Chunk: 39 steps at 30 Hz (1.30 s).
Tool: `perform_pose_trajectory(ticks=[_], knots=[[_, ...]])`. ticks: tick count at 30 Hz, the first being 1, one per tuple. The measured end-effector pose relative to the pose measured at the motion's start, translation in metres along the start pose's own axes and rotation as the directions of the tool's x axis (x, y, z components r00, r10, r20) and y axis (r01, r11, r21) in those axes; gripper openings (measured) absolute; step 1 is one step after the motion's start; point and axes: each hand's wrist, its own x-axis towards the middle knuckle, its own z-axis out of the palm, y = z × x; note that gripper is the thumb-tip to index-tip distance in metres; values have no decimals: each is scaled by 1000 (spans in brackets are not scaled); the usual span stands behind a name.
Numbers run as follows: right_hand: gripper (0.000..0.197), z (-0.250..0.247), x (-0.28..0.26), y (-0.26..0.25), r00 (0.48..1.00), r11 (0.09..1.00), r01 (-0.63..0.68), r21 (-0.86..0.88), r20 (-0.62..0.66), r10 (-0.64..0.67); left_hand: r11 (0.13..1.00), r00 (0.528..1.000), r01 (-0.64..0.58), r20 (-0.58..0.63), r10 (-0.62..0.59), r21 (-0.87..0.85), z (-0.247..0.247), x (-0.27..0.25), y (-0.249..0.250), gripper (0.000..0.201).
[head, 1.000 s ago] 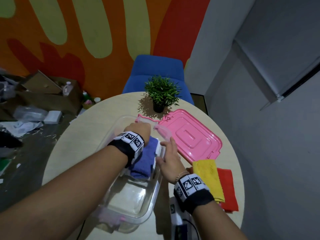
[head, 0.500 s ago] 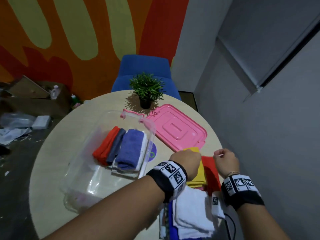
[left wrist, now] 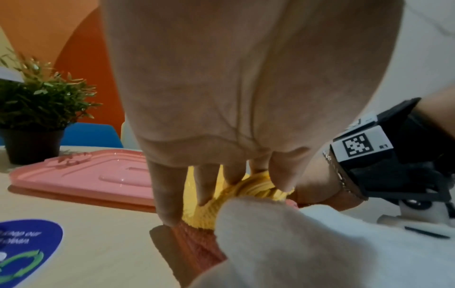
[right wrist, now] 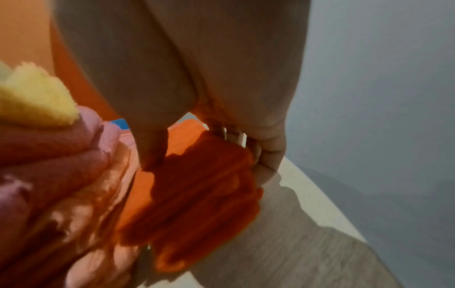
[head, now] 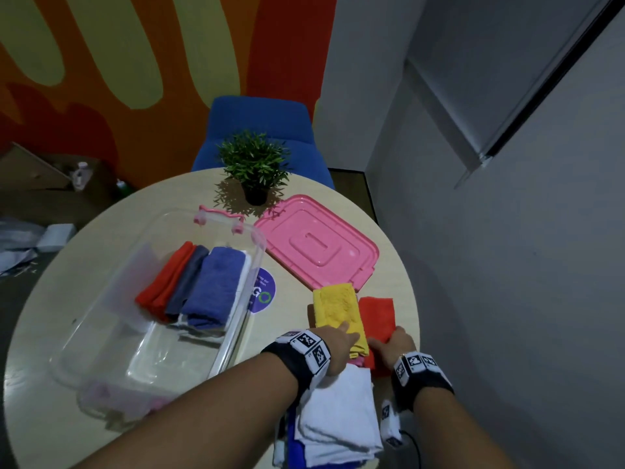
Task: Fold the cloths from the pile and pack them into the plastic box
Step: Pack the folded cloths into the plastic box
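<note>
A clear plastic box (head: 101, 333) stands on the left of the round table with folded red (head: 165, 282), grey (head: 187, 279) and blue (head: 216, 286) cloths inside. The pile lies at the front right: a yellow cloth (head: 338, 306), a red cloth (head: 377, 316), a white cloth (head: 338, 411), and a pink one (right wrist: 49, 155) underneath. My left hand (head: 338, 346) pinches the near end of the yellow cloth (left wrist: 253, 189), which bunches between fingers and thumb. My right hand (head: 389, 343) grips the red cloth (right wrist: 197, 194), thumb on top and fingers (right wrist: 268, 152) curled round its right edge.
The pink lid (head: 318, 245) lies behind the pile. A potted plant (head: 253, 164) stands at the table's far edge, before a blue chair (head: 260, 120). A purple sticker (head: 263, 292) is on the table by the box. The table's right edge runs close to the red cloth.
Both hands left the box and moved right to the pile. Half a second ago they hovered closed above it; now they are lower and hold the yellow and red cloths.
</note>
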Motion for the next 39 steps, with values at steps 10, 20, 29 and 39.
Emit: perform_pose_trajectory(ticks=[10,20,29,39], knots=[[46,-25,2,-8,998,990,-26,138,-51,33,964,993,-51,-119,20,-261,-1,-20,0,56],[46,-92,-88,-109,857,795,492,355,-357,-371,681,799,-252,-545,-255,-688,-47,-48,-7,103],[54,-5,-149,-223,704,498,498,710,3,-710,326,581,-461,-559,-592,-825,-52,-96,-144,59],[84,86,-150,-238,783,685,607,-403,156,-603,441,482,188,-309,-820,-878,-7,-130,-277,32]])
